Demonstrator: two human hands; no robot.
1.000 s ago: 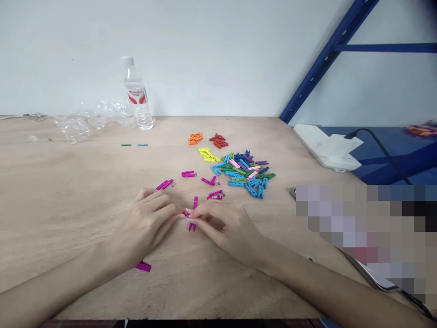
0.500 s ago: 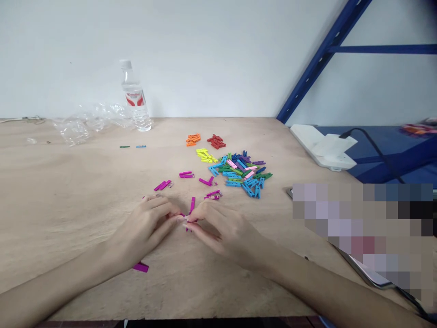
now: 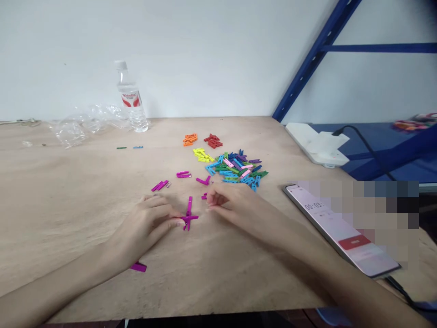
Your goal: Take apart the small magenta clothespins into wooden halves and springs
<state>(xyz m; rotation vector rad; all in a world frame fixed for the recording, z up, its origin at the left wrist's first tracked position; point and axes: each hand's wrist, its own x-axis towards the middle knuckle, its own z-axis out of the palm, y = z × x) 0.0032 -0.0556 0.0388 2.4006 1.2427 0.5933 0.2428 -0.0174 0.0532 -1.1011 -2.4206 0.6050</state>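
Observation:
My left hand (image 3: 153, 221) pinches a magenta clothespin (image 3: 191, 217) between thumb and index finger. The clothespin lies across other magenta pieces, one of which, a magenta clothespin half (image 3: 190, 204), points away from me. My right hand (image 3: 227, 200) is a little to the right, fingers curled and thumb drawn in. Its fingertips are beside a magenta piece (image 3: 204, 196), partly covered by them; what they hold, if anything, is hidden. Beyond the hands lie magenta clothespin parts (image 3: 183, 174), more magenta parts with a metal spring (image 3: 159, 186), and a V-shaped magenta pair (image 3: 204, 180). Another magenta piece (image 3: 139, 267) shows below my left wrist.
A mixed heap of clothespins (image 3: 235, 167) lies beyond my right hand, near yellow (image 3: 203, 156), orange (image 3: 190, 139) and red (image 3: 213, 140) groups. A water bottle (image 3: 133, 102) and clear plastic (image 3: 85, 123) stand behind. At right are a phone (image 3: 334, 228) and white stand (image 3: 316, 146).
My right hand has left the clothespin and moved right and away to the nearby magenta parts. My left hand keeps its pinch. The view has shifted slightly.

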